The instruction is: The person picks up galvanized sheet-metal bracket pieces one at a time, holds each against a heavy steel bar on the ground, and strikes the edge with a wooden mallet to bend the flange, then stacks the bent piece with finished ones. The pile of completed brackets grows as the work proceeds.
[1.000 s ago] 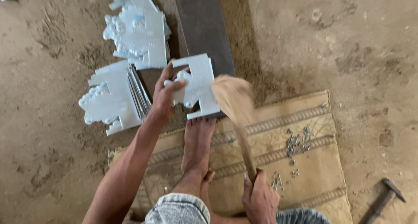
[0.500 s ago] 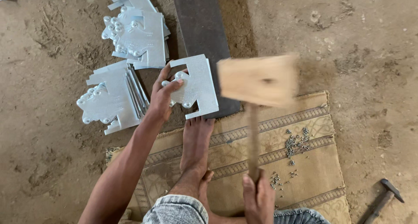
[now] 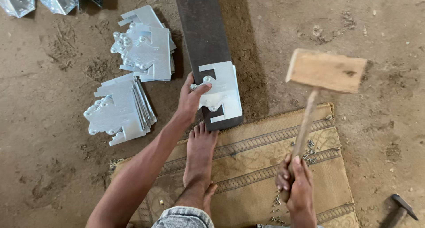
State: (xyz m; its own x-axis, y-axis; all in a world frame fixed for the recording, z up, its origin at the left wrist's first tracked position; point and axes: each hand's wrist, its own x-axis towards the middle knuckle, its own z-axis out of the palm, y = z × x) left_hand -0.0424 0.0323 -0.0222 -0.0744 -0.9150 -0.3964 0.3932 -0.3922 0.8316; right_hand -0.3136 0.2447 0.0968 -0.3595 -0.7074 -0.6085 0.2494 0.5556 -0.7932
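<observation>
Clearly the work was in mid-course: the left hand [image 3: 191, 99] pressed a cut metal plate [image 3: 221, 95] flat on the near end of a dark steel bar [image 3: 201, 33] that lay on the dirt floor [image 3: 53, 166], fingers spread over the plate's left edge rather than curled round it. The right hand [image 3: 294, 186] had its fingers closed tight on the handle of a wooden mallet [image 3: 326, 70], whose head hung raised, well apart from the plate and to its right. Two stacks of like plates [image 3: 121, 110] lay on the floor left of the bar; whether those were finished or waiting could not be told. A bare foot [image 3: 199, 155] rested on a woven mat [image 3: 252, 161] at the bar's near end, and small screws [image 3: 305, 150] lay scattered there.
</observation>
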